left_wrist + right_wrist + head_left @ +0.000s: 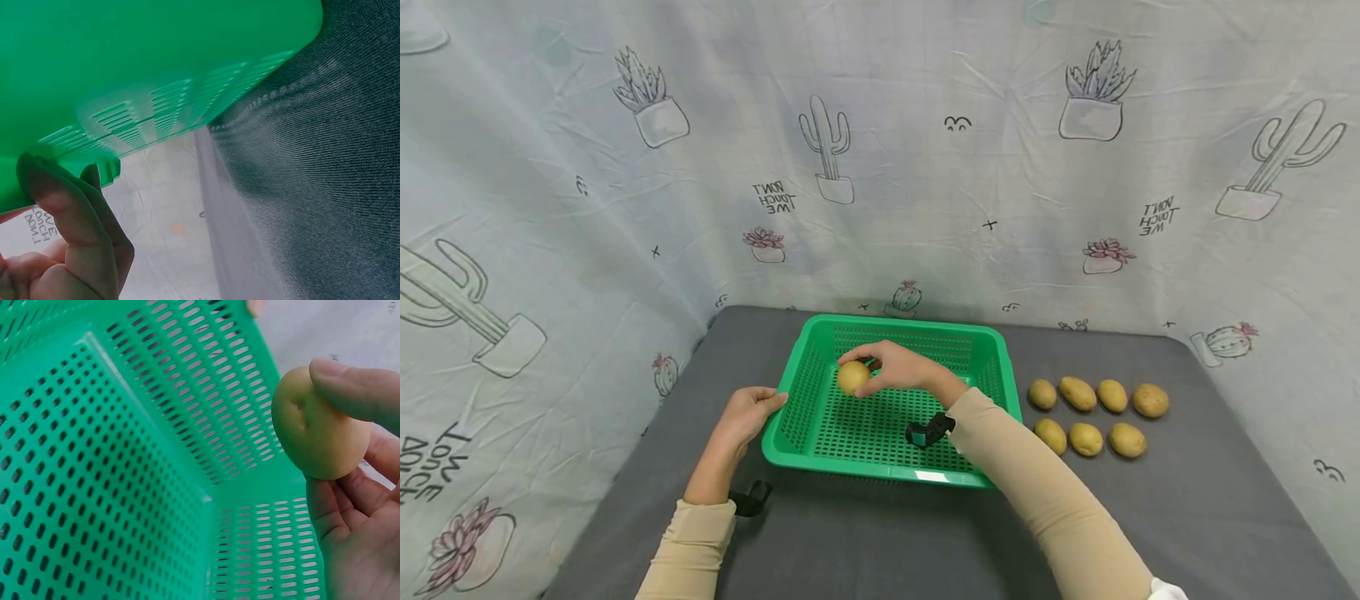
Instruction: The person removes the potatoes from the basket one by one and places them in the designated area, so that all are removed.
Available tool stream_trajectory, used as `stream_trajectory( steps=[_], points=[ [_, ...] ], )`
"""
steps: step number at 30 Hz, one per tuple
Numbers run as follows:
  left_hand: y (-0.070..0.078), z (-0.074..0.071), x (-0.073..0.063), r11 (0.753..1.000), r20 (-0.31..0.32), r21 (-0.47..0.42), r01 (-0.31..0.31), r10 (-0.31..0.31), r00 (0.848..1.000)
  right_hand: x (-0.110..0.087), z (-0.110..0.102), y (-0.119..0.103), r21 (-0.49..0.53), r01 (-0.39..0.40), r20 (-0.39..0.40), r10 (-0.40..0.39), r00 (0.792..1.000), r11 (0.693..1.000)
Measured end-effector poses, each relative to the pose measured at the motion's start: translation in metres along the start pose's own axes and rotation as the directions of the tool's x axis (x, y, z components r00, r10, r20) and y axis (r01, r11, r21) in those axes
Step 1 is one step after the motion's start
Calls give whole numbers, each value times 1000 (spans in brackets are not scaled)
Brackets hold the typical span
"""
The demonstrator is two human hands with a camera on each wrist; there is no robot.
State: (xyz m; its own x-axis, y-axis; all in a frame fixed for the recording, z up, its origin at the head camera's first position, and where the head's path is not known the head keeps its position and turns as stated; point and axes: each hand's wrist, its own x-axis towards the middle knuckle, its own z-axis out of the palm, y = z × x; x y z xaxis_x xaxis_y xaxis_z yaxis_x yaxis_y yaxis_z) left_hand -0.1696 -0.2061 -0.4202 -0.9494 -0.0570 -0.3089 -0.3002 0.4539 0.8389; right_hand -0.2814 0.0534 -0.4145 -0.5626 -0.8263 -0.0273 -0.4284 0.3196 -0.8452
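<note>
A yellow-brown potato [853,378] is pinched between the thumb and fingers of my right hand [901,367], over the left part of a green plastic basket [880,471]. In the right wrist view the potato [319,428] shows small dimples, and the slotted floor and walls of the basket spread out beside it. My left hand [747,414] grips the basket's left rim, thumb on top. From the left wrist view, its fingers [87,231] curl under the rim against the outer side.
Several potatoes [1086,439] lie in two rows on the grey cloth-covered table [865,533], right of the basket. A pale curtain [910,167] printed with cacti hangs behind and along both sides. Each wrist wears a black strap [928,430].
</note>
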Motion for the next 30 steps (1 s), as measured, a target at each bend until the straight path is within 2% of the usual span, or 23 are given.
stream_trajectory(
  steps=[5, 15, 24, 30],
  points=[
    [1, 0, 2, 1000, -7, -7, -5, 5, 1000, -9, -10, -7, 53, 12, -37, -10, 999, 999],
    [3, 0, 0, 1000, -3, 4, -1, 1, 1000, -34, -28, -18, 173, 92, -132, -70, 989, 981],
    [0, 1, 1, 1000, 3, -11, 0, 0, 1000, -60, -37, -17, 160, 102, -201, -69, 977, 982],
    [2, 1, -1, 1000, 4, -7, -3, 3, 1000, -90, -44, -15, 135, 107, -278, -66, 958, 985]
  ],
)
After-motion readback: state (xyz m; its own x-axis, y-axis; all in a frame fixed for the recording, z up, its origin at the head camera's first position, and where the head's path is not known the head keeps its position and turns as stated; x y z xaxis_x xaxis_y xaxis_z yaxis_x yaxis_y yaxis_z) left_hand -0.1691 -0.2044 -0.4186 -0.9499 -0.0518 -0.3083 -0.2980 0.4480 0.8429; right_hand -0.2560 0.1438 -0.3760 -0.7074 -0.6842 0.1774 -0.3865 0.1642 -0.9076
